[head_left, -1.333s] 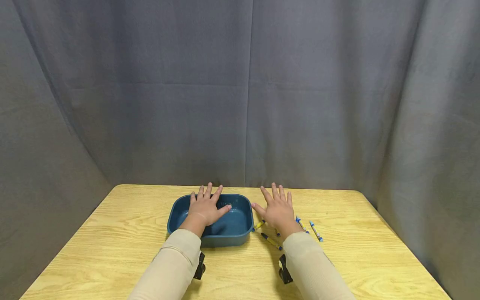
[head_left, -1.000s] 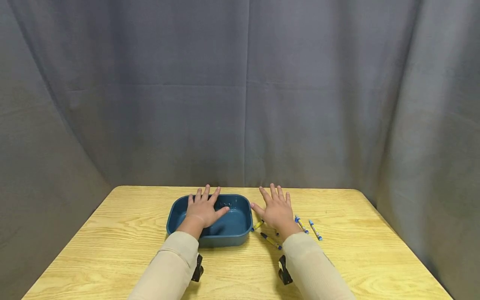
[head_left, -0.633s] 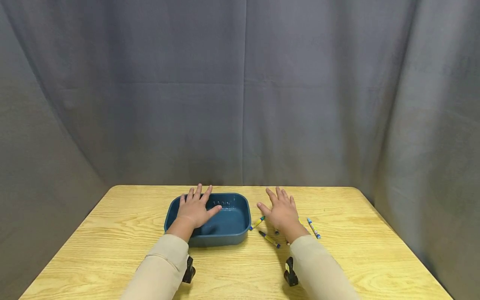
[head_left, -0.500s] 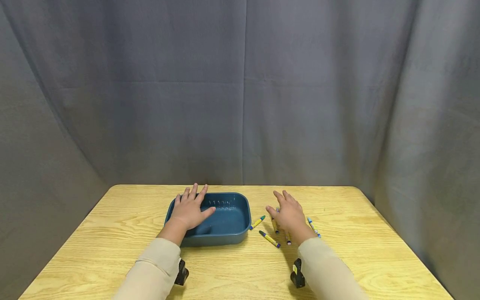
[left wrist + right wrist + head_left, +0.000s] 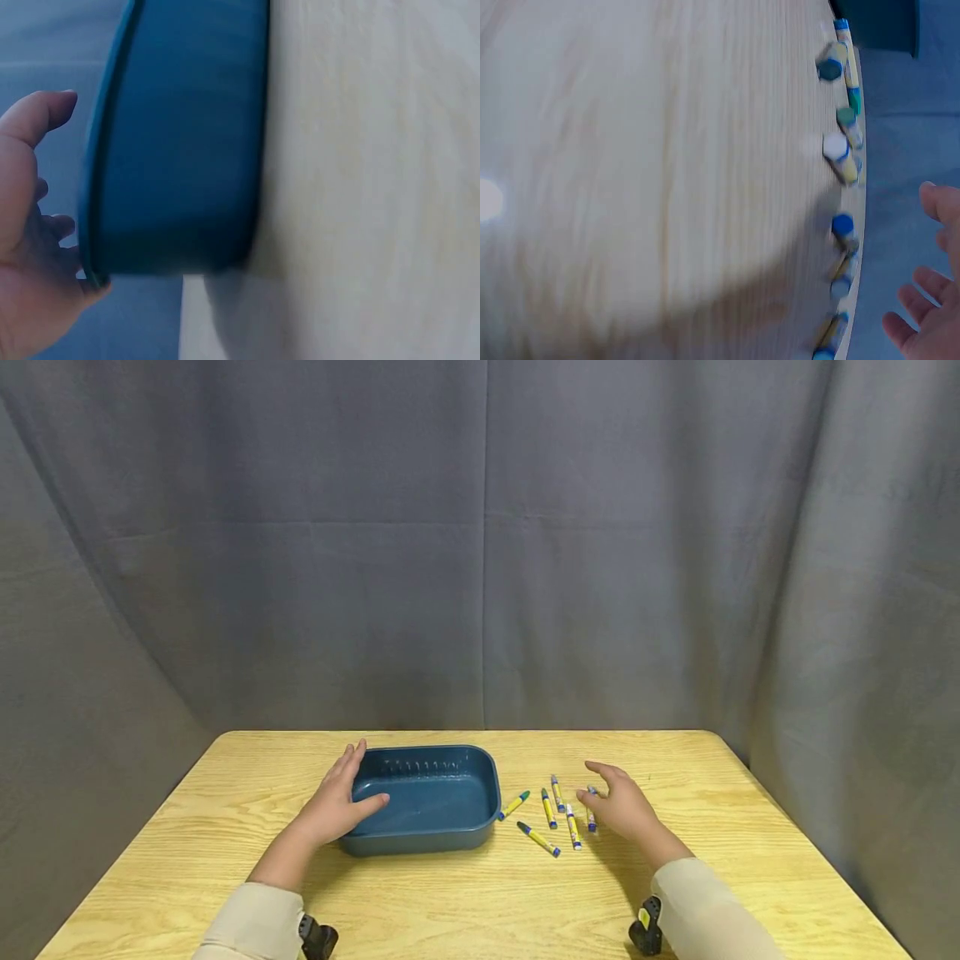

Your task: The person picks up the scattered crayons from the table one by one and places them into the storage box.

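Note:
A dark blue rectangular basin (image 5: 420, 837) stands on the table, left of centre. My left hand (image 5: 330, 814) is at its left end, fingers extended and thumb reaching over the rim. In the left wrist view the hand (image 5: 30, 255) lies by the basin's rim (image 5: 94, 165); whether it touches cannot be told. Several crayons with yellow wrappers lie right of the basin, among them a dark-tipped crayon (image 5: 538, 839) and a green-tipped crayon (image 5: 514, 805). My right hand (image 5: 626, 810) hovers with loosely bent fingers over the rightmost visible crayon (image 5: 592, 818), partly covering the group's right side. It holds nothing.
The wooden table (image 5: 465, 910) has rounded far corners. A grey curtain (image 5: 480, 568) hangs behind it and along both sides. Each wrist carries a small black camera, such as the right camera (image 5: 647, 927). The green-tipped crayon lies close against the basin's right side.
Both hands have moved apart and lower: the left from above the basin to its left end, the right further right, uncovering several crayons. The basin and crayons stay put.

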`<state>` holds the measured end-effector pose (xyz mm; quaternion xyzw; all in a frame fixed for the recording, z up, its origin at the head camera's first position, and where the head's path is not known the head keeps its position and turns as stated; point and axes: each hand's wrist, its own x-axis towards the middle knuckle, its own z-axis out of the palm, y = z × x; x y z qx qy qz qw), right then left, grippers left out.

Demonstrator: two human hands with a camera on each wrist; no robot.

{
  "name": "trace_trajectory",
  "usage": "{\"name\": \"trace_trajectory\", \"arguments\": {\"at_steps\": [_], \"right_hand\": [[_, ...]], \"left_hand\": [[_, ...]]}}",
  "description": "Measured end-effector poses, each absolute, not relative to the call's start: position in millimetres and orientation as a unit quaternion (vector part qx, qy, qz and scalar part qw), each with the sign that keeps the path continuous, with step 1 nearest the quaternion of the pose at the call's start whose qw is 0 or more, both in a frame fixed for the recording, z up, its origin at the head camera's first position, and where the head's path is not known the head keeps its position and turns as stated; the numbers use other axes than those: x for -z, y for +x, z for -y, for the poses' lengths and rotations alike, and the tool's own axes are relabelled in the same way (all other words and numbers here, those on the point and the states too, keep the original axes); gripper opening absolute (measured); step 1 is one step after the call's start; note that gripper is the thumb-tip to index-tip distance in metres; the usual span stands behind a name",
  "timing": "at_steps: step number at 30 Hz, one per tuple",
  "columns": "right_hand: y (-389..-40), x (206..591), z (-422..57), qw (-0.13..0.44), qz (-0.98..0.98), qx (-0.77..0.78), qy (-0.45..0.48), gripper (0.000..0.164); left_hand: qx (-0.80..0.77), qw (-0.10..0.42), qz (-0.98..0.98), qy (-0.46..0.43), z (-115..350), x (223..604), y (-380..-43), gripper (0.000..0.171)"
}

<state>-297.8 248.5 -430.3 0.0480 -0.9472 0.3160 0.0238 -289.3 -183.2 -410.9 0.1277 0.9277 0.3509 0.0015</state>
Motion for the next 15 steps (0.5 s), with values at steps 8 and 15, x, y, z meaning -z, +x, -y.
{"name": "trace_trajectory", "arguments": {"at_steps": [8,15], "right_hand": [[-290.6,433.0,-276.5,0.01,0.945,-0.326,0.033,0.063],[-286.0,439.6,-291.2,-0.011,0.942,-0.333,0.032,0.064]], "left_hand": [[-0.433,0.003,-0.895,0.112,205.8,428.5,-277.7,0.098],[-0.485,0.023,-0.87,0.086,210.1,440.8,-269.4,0.1]]}}
